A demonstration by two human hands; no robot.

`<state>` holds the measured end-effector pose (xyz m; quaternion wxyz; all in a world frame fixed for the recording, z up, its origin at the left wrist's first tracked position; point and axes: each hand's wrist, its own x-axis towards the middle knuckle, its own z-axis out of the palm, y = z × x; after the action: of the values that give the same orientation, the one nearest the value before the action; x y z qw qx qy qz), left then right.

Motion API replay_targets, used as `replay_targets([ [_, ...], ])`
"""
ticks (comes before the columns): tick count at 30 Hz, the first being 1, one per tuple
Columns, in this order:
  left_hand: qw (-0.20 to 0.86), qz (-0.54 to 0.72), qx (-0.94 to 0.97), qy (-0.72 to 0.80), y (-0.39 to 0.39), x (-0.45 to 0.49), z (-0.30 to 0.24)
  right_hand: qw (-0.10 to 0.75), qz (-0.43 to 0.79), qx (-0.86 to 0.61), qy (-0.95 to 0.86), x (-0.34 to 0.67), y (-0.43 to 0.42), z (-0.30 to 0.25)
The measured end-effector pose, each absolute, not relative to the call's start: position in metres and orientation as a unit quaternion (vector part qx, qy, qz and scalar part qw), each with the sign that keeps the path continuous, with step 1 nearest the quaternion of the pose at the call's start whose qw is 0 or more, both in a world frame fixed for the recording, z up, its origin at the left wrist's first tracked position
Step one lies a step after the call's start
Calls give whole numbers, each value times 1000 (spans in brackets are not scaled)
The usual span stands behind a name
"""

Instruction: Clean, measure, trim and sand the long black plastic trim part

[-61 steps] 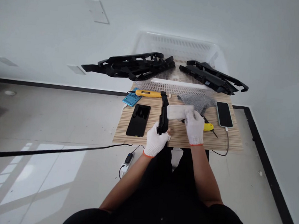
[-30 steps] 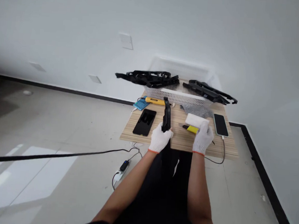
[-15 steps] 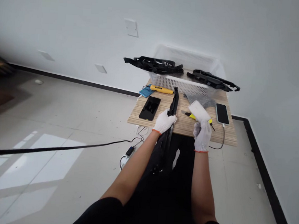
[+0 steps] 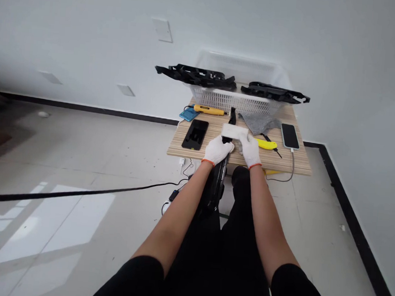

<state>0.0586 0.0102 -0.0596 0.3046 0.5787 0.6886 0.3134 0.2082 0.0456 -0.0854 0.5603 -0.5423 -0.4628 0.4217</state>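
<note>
Both my hands wear white knit gloves. My left hand (image 4: 217, 150) is closed round a long black plastic part (image 4: 219, 179) that runs from the tabletop down over the near edge toward my lap. My right hand (image 4: 250, 149) grips a white rectangular block (image 4: 234, 131) and holds it across the black part, just above my left hand. The small striped wooden table (image 4: 295, 163) stands in front of my knees.
On the table lie a black phone (image 4: 195, 134), a blue item (image 4: 188, 115), a yellow tool (image 4: 208, 109), a grey cloth (image 4: 259, 122), a yellow cutter (image 4: 266, 144) and a phone on a cable (image 4: 289, 135). A white basket (image 4: 235, 102) carries black plastic parts (image 4: 196, 76). A black cable (image 4: 77, 193) crosses the floor.
My right hand has brought the white block from the right side over onto the black part. The black part has slid toward me, hanging further over the table's near edge.
</note>
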Motion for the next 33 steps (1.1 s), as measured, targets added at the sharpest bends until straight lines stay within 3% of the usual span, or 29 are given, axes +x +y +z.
replay_targets([
  [33, 274, 396, 579, 658, 5, 63, -64, 589, 392, -517, -482, 209, 78, -93],
])
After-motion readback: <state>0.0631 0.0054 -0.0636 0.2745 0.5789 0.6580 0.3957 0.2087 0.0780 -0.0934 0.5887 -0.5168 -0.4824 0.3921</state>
